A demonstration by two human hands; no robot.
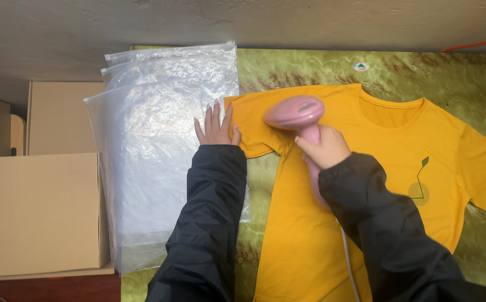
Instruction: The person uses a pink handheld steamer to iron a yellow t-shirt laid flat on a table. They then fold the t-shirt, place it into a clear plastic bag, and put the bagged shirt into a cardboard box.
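A yellow T-shirt [332, 223] lies flat on a green patterned cloth [310, 70], neck toward the far edge, with a small dark print on its chest. My right hand [322, 148] grips the handle of a pink handheld garment steamer [296, 113], whose head hovers over the shirt's left sleeve and shoulder. My left hand [216, 127] lies flat, fingers spread, pressing the cuff edge of that sleeve beside the plastic bags. Both arms wear black jacket sleeves. The steamer's white cord [349, 263] runs down over the shirt.
A stack of clear zip plastic bags [153, 145] lies left of the shirt. Brown cardboard boxes [36, 212] stand at the far left. A grey wall runs along the top, with an orange cable [477, 43] at the upper right.
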